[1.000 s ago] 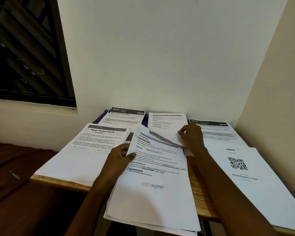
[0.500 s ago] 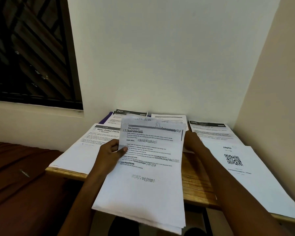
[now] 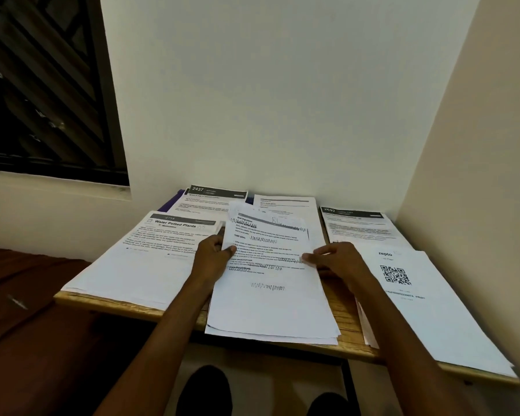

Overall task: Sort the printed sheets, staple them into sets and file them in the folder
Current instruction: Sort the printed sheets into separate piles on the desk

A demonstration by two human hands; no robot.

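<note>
Left hand [image 3: 212, 253] and right hand [image 3: 336, 258] pinch stack of sheets [image 3: 270, 283] between them, apparently unstapled; square edges on bench [image 3: 347, 322] first.

both arms came into view from the bottom edge, bare from the hands back as far as the frame showed; no sleeve edge was visible on either. the left hand [image 3: 213, 255] and right hand [image 3: 339, 259] were bare too, and nothing could be made out on the fingers or wrists in the dim light. the forearms were slim and the wrists narrow. the nails were too small and too dark to describe. below the arms, at the bottom edge, two dark rounded shapes [image 3: 206, 391] sat side by side, probably the person's feet or knees; which of the two could not be told, nor what covered them.
</note>
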